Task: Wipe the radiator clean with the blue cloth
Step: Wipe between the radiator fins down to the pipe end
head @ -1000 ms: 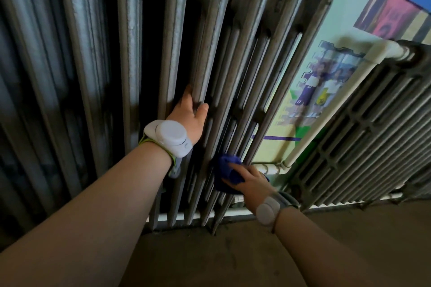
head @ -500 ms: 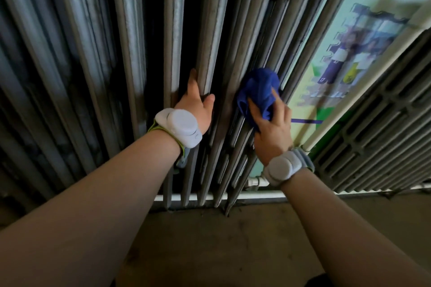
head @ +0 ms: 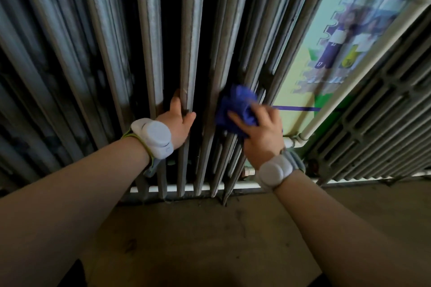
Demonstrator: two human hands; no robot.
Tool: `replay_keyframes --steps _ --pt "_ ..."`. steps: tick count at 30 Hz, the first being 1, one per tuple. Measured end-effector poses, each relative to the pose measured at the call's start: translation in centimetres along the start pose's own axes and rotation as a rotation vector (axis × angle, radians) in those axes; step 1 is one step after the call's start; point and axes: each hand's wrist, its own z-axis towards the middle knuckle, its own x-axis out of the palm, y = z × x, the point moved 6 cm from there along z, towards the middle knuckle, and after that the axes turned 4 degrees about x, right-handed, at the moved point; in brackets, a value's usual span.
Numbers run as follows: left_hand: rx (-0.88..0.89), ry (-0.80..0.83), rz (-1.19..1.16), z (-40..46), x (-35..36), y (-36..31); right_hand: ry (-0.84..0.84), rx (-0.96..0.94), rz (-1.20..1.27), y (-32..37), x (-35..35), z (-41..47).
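Note:
A tall grey cast-iron radiator point(head: 149, 30) with many upright columns fills the upper left and middle of the view. My left hand point(head: 179, 121) grips one column, fingers hooked into the gap beside it. My right hand point(head: 261, 130) holds a bunched blue cloth point(head: 238, 107) and presses it against the columns near the radiator's right end, low down. The cloth and right hand are motion-blurred. Both wrists carry white bands.
A white pipe point(head: 363, 70) runs diagonally at the right, with a second grey radiator point(head: 382, 123) beyond it. Between the radiators the wall shows a coloured poster point(head: 345, 39). A white pipe point(head: 193, 187) runs along the base above the brown floor point(head: 210, 240).
My right hand with the cloth swept up the columns, then came back down a little. The left hand kept its grip. The view has closed in on the radiator.

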Motion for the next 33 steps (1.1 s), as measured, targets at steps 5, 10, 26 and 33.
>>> replay_keyframes --steps 5,10,26,33 --pt "0.009 0.009 0.041 -0.1 1.3 0.8 -0.088 0.095 -0.012 0.5 -0.2 2.8" --pt "0.016 0.042 0.169 -0.3 2.5 2.0 -0.074 0.057 -0.065 0.1 4.5 -2.5" --pt "-0.054 0.02 0.186 0.7 4.1 2.0 -0.093 -0.016 -0.06 -1.9 2.4 -2.7" --pt "-0.054 0.032 0.199 0.3 4.1 1.9 0.548 -0.046 -0.14 -1.1 9.5 -11.4"
